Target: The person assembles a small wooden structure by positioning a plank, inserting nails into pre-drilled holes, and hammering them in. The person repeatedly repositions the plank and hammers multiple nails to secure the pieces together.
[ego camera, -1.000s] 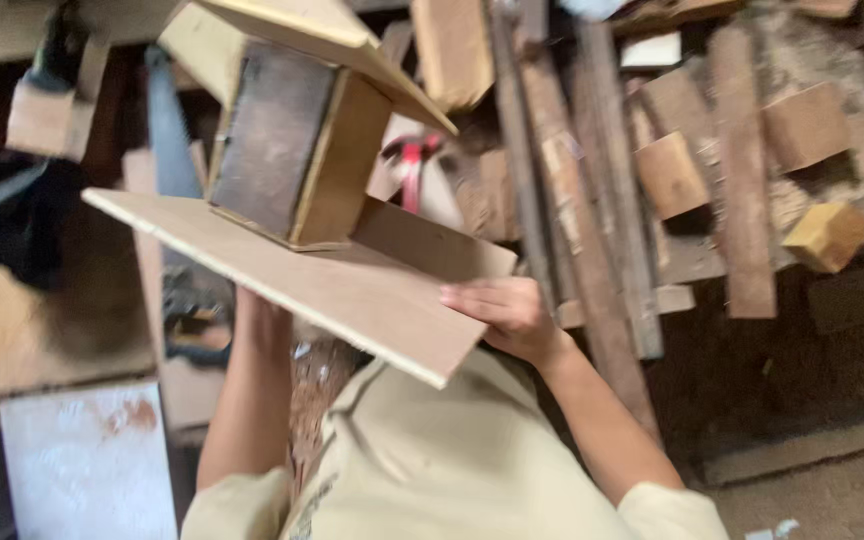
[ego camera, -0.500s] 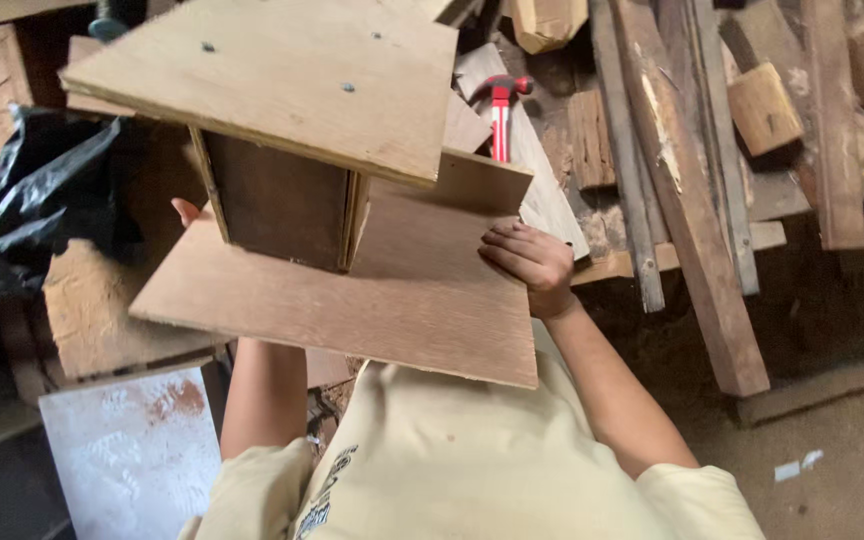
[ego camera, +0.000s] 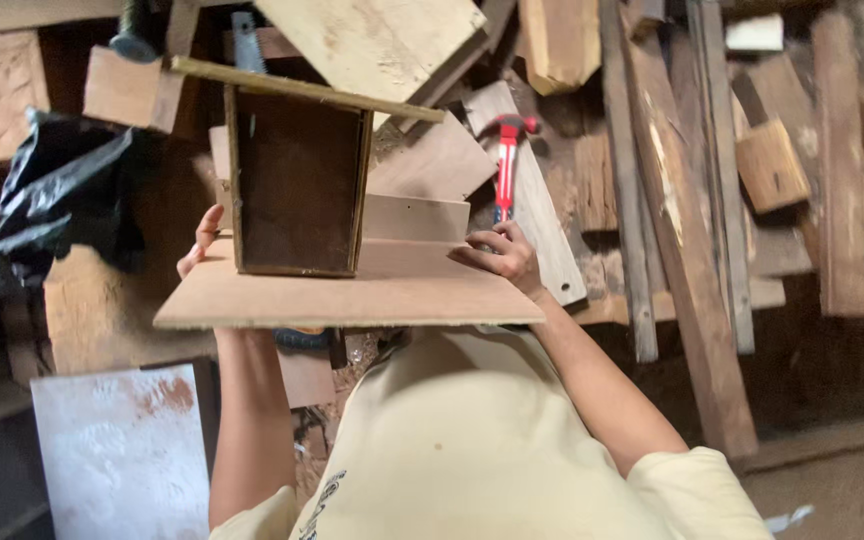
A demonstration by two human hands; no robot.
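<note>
Plywood assembly [ego camera: 297,195]: a small box frame fixed upright on a flat base board [ego camera: 352,295], with a thin top panel [ego camera: 302,88] across it, is held in the air at chest height, above a pile of scrap timber [ego camera: 692,200].

Left hand [ego camera: 200,245]: gripping the left edge of the base board, fingers showing above the board beside the box frame; the palm lies behind the board, so how tightly it closes cannot be told.

Right hand [ego camera: 500,258]: fingers curled over the right rear corner of the base board, pinching its edge.

Hazards, as judged:
- The base board is held only at two edges. Any tilt toward the viewer could let the assembly slide out of the grip.
- The top panel looks thin and overhangs the frame; a knock against the stacked planks could loosen it.
- A red-handled hammer [ego camera: 505,170] lies among the boards just behind the right hand.

Not determinable: the box interior is dark; its joints and fasteners cannot be seen. The board's underside is hidden.
</note>
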